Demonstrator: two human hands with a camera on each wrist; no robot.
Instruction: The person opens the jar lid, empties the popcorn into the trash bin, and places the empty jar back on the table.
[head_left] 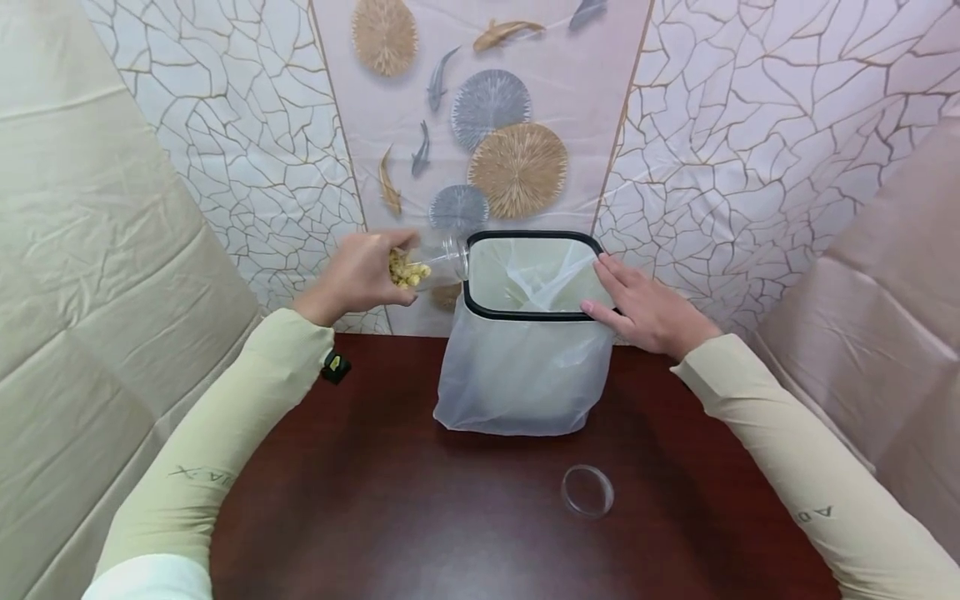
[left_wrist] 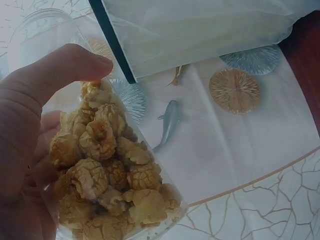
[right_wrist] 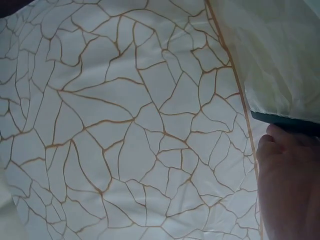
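Note:
My left hand (head_left: pixel 367 271) grips a clear jar (head_left: pixel 438 258) lying on its side, its mouth at the left rim of a bin (head_left: pixel 525 367). Caramel-coloured popcorn (left_wrist: pixel 107 175) is heaped in the base of the jar, in the palm. A translucent white bag lines the bin and hangs down over its outside, under a black rim ring (head_left: pixel 525 316). On the bin's right side my right hand (head_left: pixel 648 308) rests against the rim, fingers extended and thumb at the front corner. The right wrist view shows that hand (right_wrist: pixel 287 175) against the ring.
A clear round lid (head_left: pixel 587 492) lies on the dark red-brown table (head_left: pixel 360 500), in front of the bin and to its right. Behind stands a patterned backdrop (head_left: pixel 255 125) with fish and round motifs. Beige cloth walls (head_left: pixel 82 275) close in the left and right sides.

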